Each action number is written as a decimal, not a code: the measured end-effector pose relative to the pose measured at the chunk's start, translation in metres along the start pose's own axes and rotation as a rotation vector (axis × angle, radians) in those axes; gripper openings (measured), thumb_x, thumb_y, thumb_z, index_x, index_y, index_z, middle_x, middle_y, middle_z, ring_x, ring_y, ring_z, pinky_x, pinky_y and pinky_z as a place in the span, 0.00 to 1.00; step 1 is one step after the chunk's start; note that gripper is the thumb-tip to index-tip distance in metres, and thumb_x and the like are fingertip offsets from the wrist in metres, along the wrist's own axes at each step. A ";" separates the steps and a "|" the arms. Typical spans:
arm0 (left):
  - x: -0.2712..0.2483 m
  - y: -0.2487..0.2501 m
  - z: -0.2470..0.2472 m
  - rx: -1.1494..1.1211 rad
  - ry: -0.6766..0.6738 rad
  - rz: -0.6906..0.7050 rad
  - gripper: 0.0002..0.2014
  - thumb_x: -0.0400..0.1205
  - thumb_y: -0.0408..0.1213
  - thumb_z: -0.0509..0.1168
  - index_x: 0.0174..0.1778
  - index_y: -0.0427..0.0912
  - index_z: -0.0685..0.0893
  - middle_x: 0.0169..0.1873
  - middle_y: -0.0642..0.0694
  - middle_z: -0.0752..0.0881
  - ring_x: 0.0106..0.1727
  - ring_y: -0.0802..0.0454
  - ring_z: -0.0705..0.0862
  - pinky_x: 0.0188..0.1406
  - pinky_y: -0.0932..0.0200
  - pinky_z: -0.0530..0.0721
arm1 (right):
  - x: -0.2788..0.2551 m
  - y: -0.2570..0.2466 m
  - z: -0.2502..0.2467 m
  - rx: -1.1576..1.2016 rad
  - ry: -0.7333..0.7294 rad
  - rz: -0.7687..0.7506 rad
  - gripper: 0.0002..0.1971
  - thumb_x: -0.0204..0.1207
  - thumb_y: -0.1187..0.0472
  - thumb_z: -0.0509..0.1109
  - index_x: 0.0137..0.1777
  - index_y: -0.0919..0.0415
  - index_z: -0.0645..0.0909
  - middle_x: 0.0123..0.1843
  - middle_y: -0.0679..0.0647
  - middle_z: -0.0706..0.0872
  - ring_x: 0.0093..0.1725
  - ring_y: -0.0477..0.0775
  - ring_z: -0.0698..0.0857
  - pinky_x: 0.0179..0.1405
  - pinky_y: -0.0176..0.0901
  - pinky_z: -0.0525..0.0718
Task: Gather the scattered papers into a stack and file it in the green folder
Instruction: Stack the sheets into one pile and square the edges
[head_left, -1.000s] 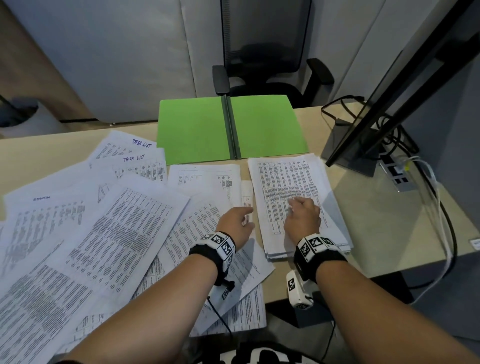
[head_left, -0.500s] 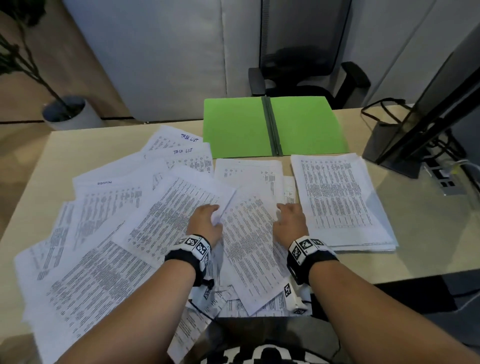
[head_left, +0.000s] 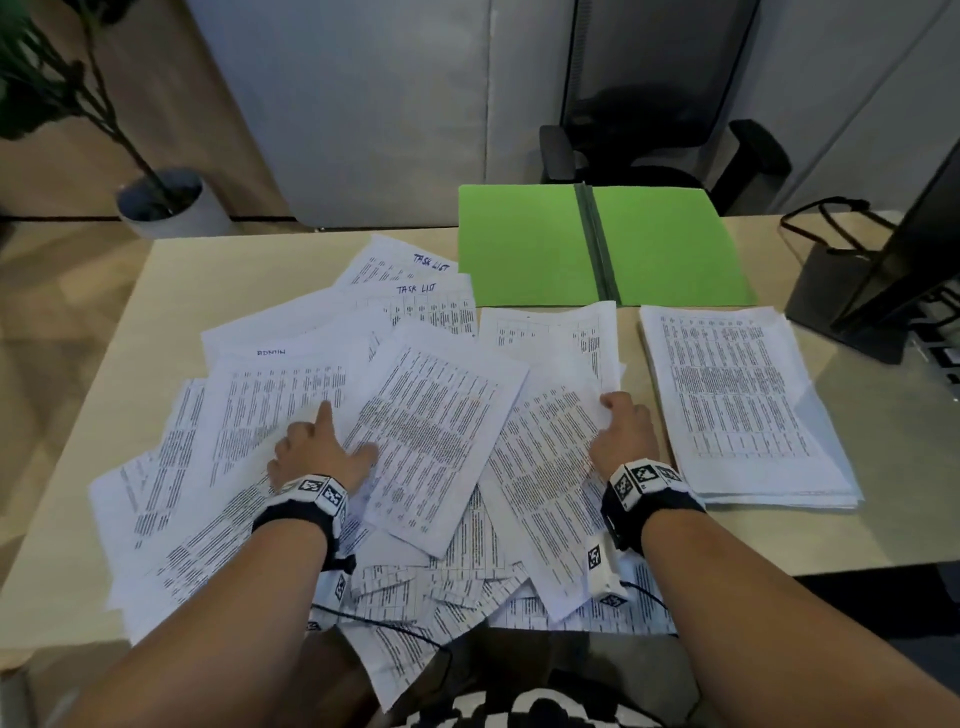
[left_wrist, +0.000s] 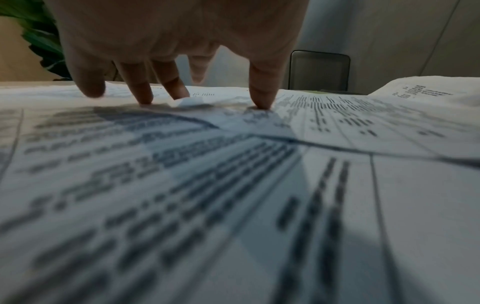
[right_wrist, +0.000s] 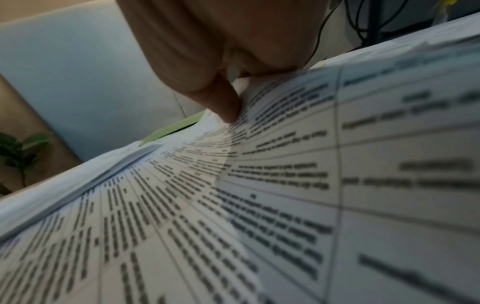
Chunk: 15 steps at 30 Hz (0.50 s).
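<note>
Item: desk (head_left: 218, 270) bearing loose printed sheets, part gathered. Scattered papers (head_left: 291, 415) lie fanned and overlapping across the left and middle, some hanging over the near edge. Stack (head_left: 737, 405) sits squared at the right, just below the green folder (head_left: 524, 244), which lies open and flat at the far edge, apparently ready to receive it. Left hand (head_left: 317, 452): fingers spread and fairly straight, fingertips (left_wrist: 261, 100) pressing down on the sheets, gripping nothing; likely pinning the heap so it does not slide. Right hand (head_left: 626, 431): thumb and fingers pinching the edge of one printed sheet (head_left: 545, 467), which bows upward in the right wrist view; probably being drawn off toward the stack. Filing not yet begun.
</note>
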<state>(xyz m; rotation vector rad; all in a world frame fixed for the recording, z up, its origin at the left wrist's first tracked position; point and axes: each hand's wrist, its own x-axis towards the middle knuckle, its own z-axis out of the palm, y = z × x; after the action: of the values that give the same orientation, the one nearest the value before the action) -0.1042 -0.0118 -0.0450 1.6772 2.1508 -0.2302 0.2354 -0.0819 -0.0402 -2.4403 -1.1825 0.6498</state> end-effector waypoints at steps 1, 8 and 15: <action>0.003 0.001 -0.002 -0.004 -0.019 -0.006 0.48 0.72 0.67 0.65 0.83 0.53 0.51 0.78 0.38 0.62 0.77 0.33 0.63 0.72 0.35 0.69 | 0.001 -0.003 -0.001 -0.013 0.054 -0.013 0.20 0.72 0.75 0.63 0.63 0.61 0.76 0.61 0.63 0.77 0.49 0.62 0.82 0.50 0.49 0.82; 0.013 0.004 -0.012 -0.317 -0.019 0.075 0.16 0.81 0.42 0.67 0.61 0.38 0.80 0.50 0.38 0.86 0.43 0.41 0.84 0.39 0.55 0.81 | -0.002 -0.020 -0.015 -0.016 0.303 0.013 0.06 0.77 0.67 0.65 0.50 0.62 0.82 0.70 0.60 0.73 0.66 0.66 0.75 0.64 0.58 0.76; 0.001 0.004 -0.020 -0.616 0.149 0.137 0.33 0.81 0.22 0.60 0.80 0.54 0.65 0.63 0.37 0.83 0.32 0.50 0.78 0.41 0.55 0.84 | -0.006 -0.071 -0.049 0.443 0.386 -0.289 0.03 0.80 0.64 0.66 0.48 0.55 0.76 0.47 0.51 0.80 0.46 0.53 0.80 0.50 0.50 0.81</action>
<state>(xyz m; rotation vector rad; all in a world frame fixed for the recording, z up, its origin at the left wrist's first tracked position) -0.1049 -0.0030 -0.0268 1.4862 1.9147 0.5573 0.2137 -0.0507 0.0375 -1.8707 -1.0665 0.2946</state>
